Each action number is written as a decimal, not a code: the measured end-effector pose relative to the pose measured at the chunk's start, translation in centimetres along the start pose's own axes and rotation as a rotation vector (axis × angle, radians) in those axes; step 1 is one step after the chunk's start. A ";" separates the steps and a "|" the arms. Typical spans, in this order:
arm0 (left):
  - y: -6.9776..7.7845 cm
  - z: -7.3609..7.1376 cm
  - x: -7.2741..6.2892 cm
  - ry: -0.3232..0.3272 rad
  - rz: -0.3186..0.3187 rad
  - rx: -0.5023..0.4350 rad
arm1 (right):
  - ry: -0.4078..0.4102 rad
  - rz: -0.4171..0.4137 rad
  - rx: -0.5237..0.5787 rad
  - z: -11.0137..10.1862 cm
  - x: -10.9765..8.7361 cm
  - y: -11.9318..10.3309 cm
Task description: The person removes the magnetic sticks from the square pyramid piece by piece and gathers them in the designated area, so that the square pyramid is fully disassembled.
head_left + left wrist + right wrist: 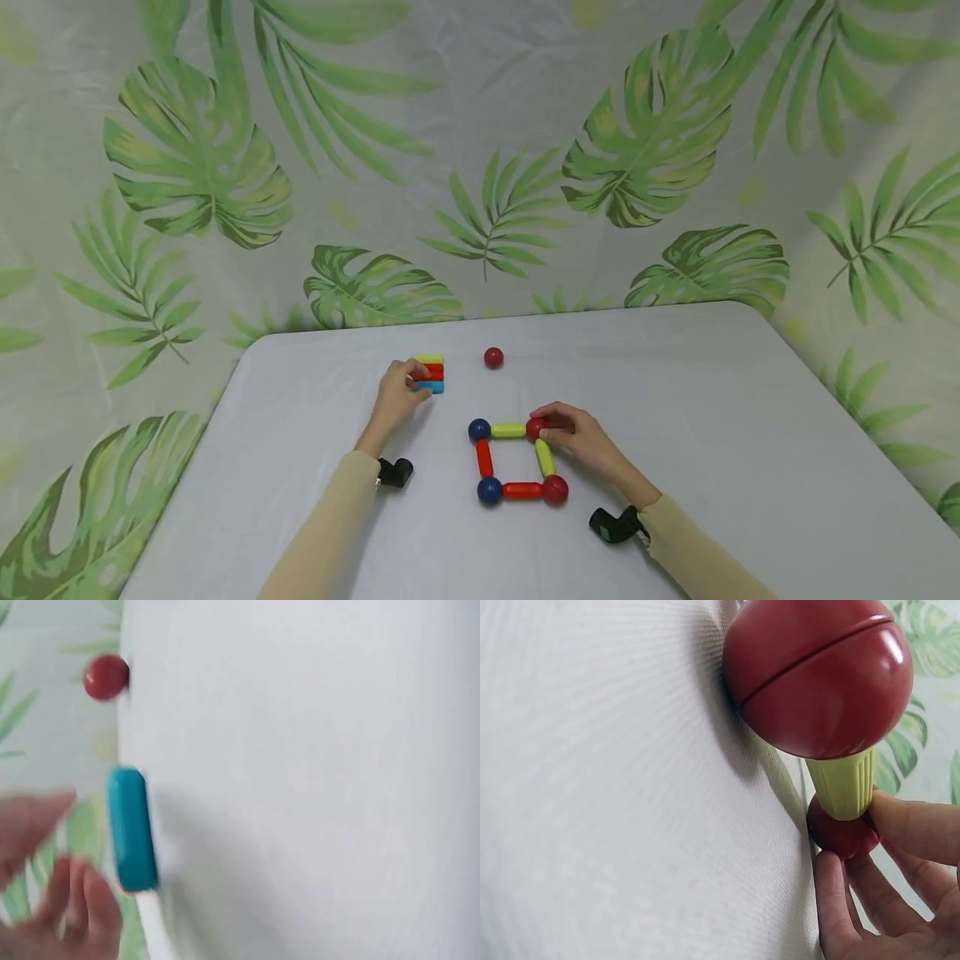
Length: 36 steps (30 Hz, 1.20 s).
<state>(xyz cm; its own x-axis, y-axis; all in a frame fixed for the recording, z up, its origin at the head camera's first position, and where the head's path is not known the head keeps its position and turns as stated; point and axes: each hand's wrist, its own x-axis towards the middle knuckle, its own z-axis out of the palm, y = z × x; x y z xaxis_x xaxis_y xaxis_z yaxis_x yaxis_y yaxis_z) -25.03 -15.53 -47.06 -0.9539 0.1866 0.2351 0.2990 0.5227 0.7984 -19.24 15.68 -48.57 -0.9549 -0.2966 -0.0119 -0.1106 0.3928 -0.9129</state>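
Note:
A square of magnetic rods and balls lies on the table. It has a dark blue ball [479,430] at far left and another blue ball [490,491] at near left, with a red ball [555,490] at near right. My right hand [583,439] holds the far-right red ball [844,834] between thumb and fingers. Yellow-green rods [508,431] form the far and right sides, red rods [522,491] the others. My left hand [397,393] is at a stack of rods, beside the blue rod [133,829]; its thumb and fingertips stand apart in the left wrist view.
A loose red ball [493,357] sits near the table's far edge, right of the stacked rods. Behind the white table [712,417] hangs a leaf-patterned cloth [495,208]. Each wrist wears a black camera [617,526].

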 end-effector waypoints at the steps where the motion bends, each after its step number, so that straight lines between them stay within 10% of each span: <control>1: 0.5 0.2 -0.3 -0.094 0.046 -0.026 | 0.001 -0.002 -0.002 0.0 0.0 0.0; 6: 2.6 2.2 -1.4 -0.549 0.120 -0.075 | -0.005 0.002 0.006 0.1 0.1 0.0; 17: 4.2 3.6 -1.0 -0.618 0.241 0.188 | 0.005 0.008 -0.007 0.1 0.1 0.0; 23: 3.8 3.7 -0.5 -0.526 0.179 0.097 | 0.010 0.025 -0.007 0.2 0.1 -0.1; 28: 3.5 4.2 0.9 -0.304 0.052 -0.074 | 0.013 0.025 -0.009 0.2 0.0 0.0; 36: 2.7 6.0 4.6 0.015 -0.071 -0.015 | -0.009 -0.012 0.009 0.0 0.0 0.2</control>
<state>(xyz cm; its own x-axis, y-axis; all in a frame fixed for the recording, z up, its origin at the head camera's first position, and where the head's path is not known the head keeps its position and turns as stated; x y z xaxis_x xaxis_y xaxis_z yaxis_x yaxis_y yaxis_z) -28.46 -8.28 -47.12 -0.9731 0.1371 0.1854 0.2300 0.5218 0.8215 -19.28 15.77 -48.75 -0.9511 -0.3088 -0.0043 -0.1197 0.3813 -0.9167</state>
